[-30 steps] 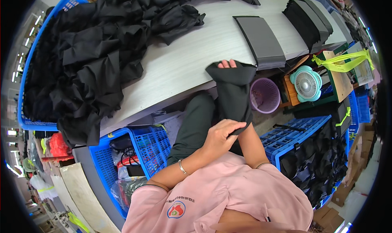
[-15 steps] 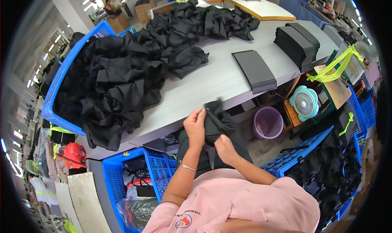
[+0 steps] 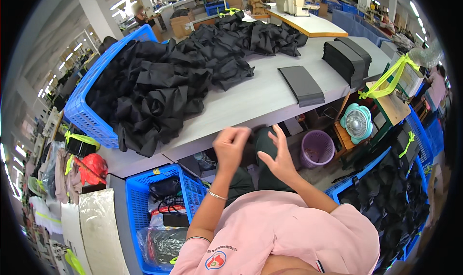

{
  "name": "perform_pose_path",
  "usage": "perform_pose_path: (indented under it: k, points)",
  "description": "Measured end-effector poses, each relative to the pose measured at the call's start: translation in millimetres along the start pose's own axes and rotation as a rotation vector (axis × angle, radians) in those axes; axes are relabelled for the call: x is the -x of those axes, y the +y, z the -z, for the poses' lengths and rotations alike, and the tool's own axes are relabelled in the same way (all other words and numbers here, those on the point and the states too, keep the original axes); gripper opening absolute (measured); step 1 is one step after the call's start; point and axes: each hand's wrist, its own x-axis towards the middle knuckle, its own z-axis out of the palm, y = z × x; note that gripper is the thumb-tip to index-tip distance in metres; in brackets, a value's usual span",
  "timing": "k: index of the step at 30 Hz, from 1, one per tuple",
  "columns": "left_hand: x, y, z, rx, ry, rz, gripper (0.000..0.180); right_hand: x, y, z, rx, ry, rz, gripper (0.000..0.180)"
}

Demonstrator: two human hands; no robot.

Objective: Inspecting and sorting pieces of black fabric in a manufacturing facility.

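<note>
Your left hand (image 3: 231, 147) pinches a dark cloth piece (image 3: 260, 152) at the table (image 3: 251, 103) edge; your right hand (image 3: 277, 157) spreads its fingers beside it. That light pinch could let it drop into your lap.

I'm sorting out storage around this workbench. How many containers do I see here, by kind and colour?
Blue mesh crates: 4, namely the one full of black cloth, the one under the table, the one by the right knee and the one at far right
Purple waste basket: 1
Total: 5
</note>
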Motion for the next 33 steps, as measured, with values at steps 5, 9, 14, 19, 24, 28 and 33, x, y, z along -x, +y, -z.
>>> perform_pose_path:
  k: [5,9,14,19,24,28,33]
  points:
    - [22,29,-17,0.078,-0.104,-0.015,0.006,-38,29,-22,0.173,0.21,0.094,0.061]
    - [-1,1,-8,0.036,0.032,0.014,0.003,-35,37,-12,-0.519,-0.014,-0.397,0.014]
    - [-28,-52,-22,0.244,0.042,0.194,0.022,-32,36,10,-1.191,-0.259,-0.737,0.015]
    - [-35,-62,-58,0.832,-0.283,1.092,0.034,-59,44,44,-0.873,-0.071,-0.507,0.017]
    - [-5,-64,-111,1.103,-0.801,1.361,0.018,-81,110,85,-0.145,-0.072,-0.286,0.016]
    - [20,-79,-155,1.217,-1.222,1.34,0.022,-50,166,62,0.267,-0.17,-0.169,0.019]
    - [139,-182,-168,1.408,-1.182,1.43,0.027,12,189,8,0.215,-0.388,-0.394,0.027]
